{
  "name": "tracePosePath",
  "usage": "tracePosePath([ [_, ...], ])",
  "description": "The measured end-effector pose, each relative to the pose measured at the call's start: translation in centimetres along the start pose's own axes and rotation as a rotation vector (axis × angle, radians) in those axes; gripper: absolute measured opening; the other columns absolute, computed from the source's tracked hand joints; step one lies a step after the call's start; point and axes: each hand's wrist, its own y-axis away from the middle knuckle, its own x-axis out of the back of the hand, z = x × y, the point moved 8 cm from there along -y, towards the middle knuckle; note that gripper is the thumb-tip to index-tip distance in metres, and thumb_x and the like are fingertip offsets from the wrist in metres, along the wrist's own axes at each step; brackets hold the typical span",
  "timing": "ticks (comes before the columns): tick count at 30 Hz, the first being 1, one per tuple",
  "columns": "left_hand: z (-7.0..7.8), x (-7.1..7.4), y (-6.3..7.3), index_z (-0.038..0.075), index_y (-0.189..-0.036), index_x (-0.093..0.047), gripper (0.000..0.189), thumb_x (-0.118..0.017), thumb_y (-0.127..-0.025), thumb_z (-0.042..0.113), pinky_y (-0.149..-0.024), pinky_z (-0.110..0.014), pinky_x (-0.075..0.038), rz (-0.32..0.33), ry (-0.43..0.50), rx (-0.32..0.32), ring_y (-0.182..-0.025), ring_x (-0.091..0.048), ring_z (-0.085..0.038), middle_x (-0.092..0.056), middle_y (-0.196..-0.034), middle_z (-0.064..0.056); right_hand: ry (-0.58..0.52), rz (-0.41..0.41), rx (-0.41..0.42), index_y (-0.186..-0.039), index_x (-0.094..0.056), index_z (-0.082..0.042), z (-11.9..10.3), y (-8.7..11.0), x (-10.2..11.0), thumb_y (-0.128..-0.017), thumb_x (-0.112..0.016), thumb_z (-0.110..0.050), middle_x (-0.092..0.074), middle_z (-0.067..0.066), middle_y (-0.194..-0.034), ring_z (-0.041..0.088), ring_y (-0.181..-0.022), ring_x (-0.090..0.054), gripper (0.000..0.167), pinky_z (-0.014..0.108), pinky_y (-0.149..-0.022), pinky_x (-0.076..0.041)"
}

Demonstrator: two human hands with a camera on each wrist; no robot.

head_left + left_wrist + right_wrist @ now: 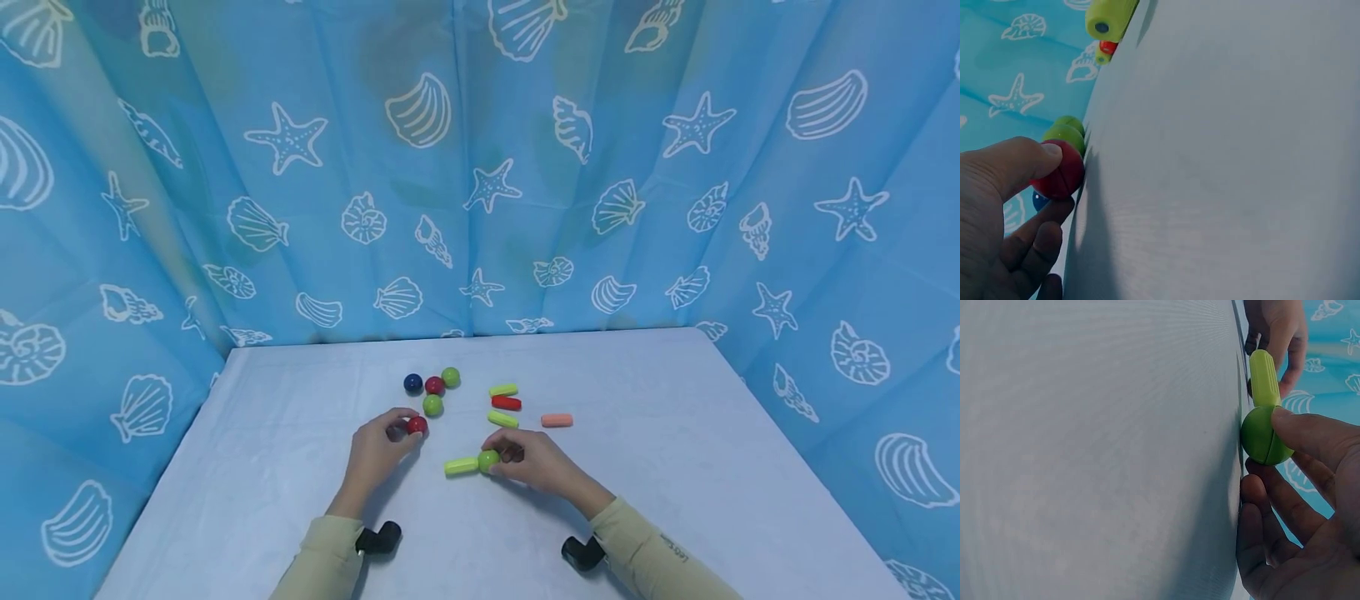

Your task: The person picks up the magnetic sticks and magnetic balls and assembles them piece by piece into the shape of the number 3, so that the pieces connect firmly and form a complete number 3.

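My left hand pinches a red ball between thumb and fingers, low over the white table; the left wrist view shows the thumb on the red ball. With thumb and fingertips my right hand pinches a green ball. A yellow-green rod joins that ball end to end and points left, toward the left hand. In the right wrist view the thumb lies on the green ball, and the ridged rod stretches beyond it.
Behind the left hand sit a dark blue ball, another red ball and two green balls. Further right lie two yellow-green rods, a red rod and an orange rod. A blue shell-patterned curtain borders the table.
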Motion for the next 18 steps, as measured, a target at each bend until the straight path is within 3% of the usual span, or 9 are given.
tracePosePath([
  [18,0.8,-0.7,2.4,0.022,-0.113,-0.073,0.031,-0.084,-0.085,0.018,-0.076,-0.031,-0.050,-0.112,0.037,-0.038,-0.086,-0.056,-0.016,-0.068,-0.096,0.005,0.015,0.003,0.003,-0.114,-0.071,-0.025,0.2,-0.1,-0.1,-0.088,-0.081,-0.019,-0.066,-0.012,-0.101,0.012,-0.090,-0.059,0.029,0.027,-0.080,-0.051],
])
